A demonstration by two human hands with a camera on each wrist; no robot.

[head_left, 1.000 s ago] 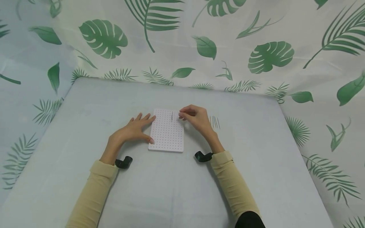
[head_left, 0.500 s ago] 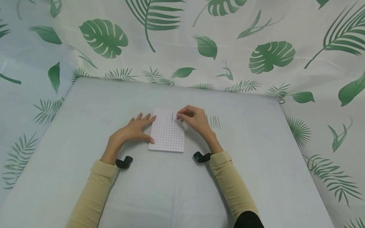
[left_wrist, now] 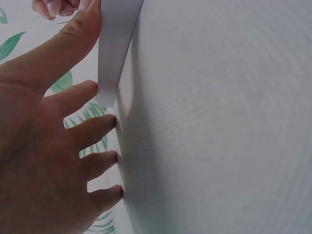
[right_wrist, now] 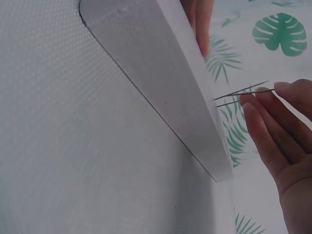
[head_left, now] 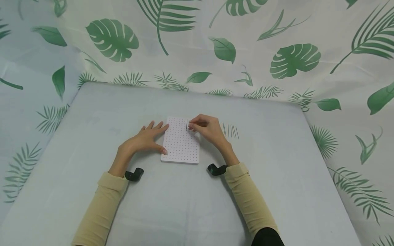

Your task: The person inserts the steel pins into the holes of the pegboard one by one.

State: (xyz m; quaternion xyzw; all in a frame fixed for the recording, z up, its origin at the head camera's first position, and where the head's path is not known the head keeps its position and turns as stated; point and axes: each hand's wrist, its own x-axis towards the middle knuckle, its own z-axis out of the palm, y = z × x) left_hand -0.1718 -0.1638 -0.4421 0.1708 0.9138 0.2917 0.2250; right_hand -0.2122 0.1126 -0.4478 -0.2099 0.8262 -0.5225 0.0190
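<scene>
A white board with rows of small holes point(head_left: 180, 147) lies on the table. My left hand point(head_left: 144, 140) rests at its left side, fingers spread, with thumb and index finger touching the edge. Over the board's far right part, my right hand point(head_left: 207, 130) pinches a thin dark metal pin point(right_wrist: 264, 91) between thumb and fingertips. That pin's lower end is right at the board's holed face in the right wrist view. Another thin pin point(head_left: 186, 125) stands up from the board just left of the right fingertips.
Several more thin pins point(head_left: 233, 131) lie side by side on the white-covered table point(head_left: 172, 212), right of the board and behind the right hand. A leaf-printed curtain point(head_left: 191, 44) hangs behind the table. Small black wrist cameras point(head_left: 134, 174) sit at both cuffs.
The right hand has moved slightly left over the board with its pin, and more of the loose pins show behind it. The left hand and board stay in place.
</scene>
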